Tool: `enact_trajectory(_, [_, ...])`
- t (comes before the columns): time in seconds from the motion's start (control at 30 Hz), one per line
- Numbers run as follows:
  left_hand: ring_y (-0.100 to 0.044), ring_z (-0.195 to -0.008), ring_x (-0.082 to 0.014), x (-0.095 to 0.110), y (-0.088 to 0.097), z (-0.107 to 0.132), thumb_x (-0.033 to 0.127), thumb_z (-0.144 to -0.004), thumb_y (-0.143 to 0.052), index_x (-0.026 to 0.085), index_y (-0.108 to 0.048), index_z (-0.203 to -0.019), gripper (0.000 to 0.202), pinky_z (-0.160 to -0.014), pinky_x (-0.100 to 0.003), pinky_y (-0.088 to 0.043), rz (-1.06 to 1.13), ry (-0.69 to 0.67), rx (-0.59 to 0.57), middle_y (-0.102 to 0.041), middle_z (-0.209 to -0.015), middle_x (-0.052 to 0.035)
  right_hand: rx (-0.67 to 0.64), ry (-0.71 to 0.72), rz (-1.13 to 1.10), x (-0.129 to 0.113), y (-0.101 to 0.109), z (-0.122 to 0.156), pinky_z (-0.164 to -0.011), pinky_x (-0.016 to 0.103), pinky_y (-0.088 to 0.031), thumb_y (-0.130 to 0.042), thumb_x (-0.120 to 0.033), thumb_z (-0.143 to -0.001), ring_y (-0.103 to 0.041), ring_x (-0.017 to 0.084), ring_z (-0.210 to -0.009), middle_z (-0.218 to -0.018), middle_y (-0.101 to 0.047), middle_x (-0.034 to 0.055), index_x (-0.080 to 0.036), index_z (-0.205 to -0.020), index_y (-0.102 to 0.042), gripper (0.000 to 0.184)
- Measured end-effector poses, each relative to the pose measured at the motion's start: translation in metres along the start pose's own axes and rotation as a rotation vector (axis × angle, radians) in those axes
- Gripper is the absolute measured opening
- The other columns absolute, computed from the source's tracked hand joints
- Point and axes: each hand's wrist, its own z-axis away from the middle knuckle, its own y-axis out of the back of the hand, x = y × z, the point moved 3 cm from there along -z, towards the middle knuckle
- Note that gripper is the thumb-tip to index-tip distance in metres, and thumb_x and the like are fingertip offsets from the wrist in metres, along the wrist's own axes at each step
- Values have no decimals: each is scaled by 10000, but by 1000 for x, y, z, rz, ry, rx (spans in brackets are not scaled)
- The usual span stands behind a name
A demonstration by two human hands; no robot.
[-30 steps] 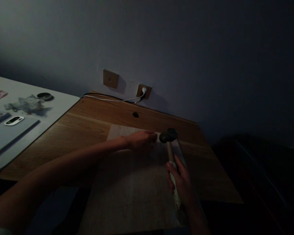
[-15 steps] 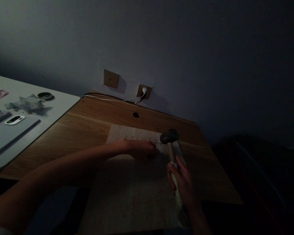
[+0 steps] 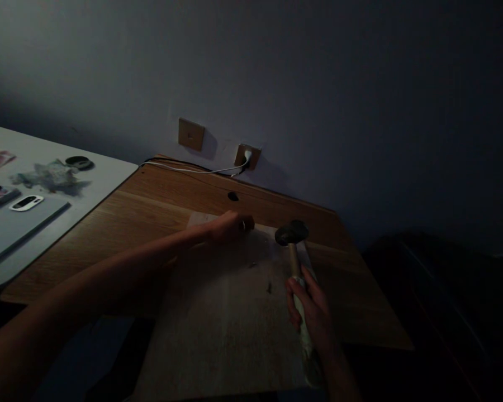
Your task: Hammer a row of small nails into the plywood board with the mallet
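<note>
My right hand is wrapped around the pale handle of a hammer, whose dark head is over the right part of a wooden board. Over the board's far edge, my left hand has its fingers curled. A small glint shows at its fingertips, but what they hold, if anything, is too dim to make out. Two small objects, perhaps nails, lie on the board: a bright one and a dark one. My left hand and forearm hide part of the board's upper left.
The board rests on a wooden desk with a cable hole. Behind it, a wall socket holds a white plug and cable. On the left, a white table carries a tape roll, crumpled plastic and a laptop-like slab.
My left hand has moved up and left, to the board's far edge, uncovering the two small objects on the board. The hammer and my right hand have stayed almost in place.
</note>
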Motion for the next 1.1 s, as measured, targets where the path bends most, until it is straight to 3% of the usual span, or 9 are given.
enact_trajectory(0.2, [-662,-769,-122,-8,-9,11,48,-794,-597,161,-705,-946,218,-707,-208,-476,-18,26,48,-722,-883,-23,15,-4,15,0,-1,1,-291,184,-318,-668,-523,-871,-331,85,-335,-481,-446,-110,-195,-1334,-560,578])
enact_trajectory(0.4, [-652,-759,-126,-7,-6,16,58,-813,-605,157,-704,-918,175,-699,-211,-464,-33,-12,38,-717,-874,-25,-9,5,14,-5,-6,5,-291,182,-313,-663,-536,-871,-312,73,-324,-470,-434,-108,-202,-1030,-618,372])
enact_trajectory(0.5, [-659,-804,-135,-6,-6,17,46,-812,-608,160,-699,-945,198,-733,-212,-466,-70,-46,29,-718,-920,-33,-27,10,21,-8,-10,7,-299,175,-313,-648,-525,-885,-311,70,-327,-464,-419,-111,-208,-974,-608,332])
enact_trajectory(0.6, [-662,-831,-132,-7,-8,17,55,-821,-615,165,-691,-952,187,-748,-201,-465,-98,-64,25,-714,-969,-37,-50,7,24,-9,-17,7,-298,175,-310,-639,-530,-886,-309,71,-324,-467,-426,-112,-197,-1041,-615,368])
enact_trajectory(0.73, [-667,-801,-113,-10,-9,16,57,-843,-602,170,-668,-926,154,-733,-182,-456,-103,9,-1,-719,-901,-5,-102,10,13,-8,-29,2,-291,174,-318,-632,-525,-881,-309,76,-329,-475,-427,-122,-167,-1262,-564,527])
enact_trajectory(0.83, [-681,-784,-111,-11,-8,16,56,-837,-606,177,-652,-1030,233,-708,-178,-455,-67,40,8,-731,-901,0,-146,11,11,-7,-38,-2,-287,171,-324,-616,-496,-898,-315,77,-335,-500,-424,-128,-163,-1388,-495,604])
enact_trajectory(0.93, [-693,-775,-124,-10,-8,17,76,-827,-625,185,-617,-1148,338,-690,-190,-461,-28,44,25,-740,-910,-5,-187,40,14,-7,-46,-5,-293,170,-322,-596,-485,-920,-313,77,-335,-488,-406,-132,-150,-1423,-479,616])
enact_trajectory(1.1, [-697,-776,-160,-11,-10,17,120,-805,-656,172,-607,-1133,335,-658,-218,-461,-29,50,60,-733,-907,-28,-185,22,18,-5,-52,-7,-289,172,-318,-611,-494,-896,-336,69,-350,-561,-450,-114,-144,-1449,-466,670])
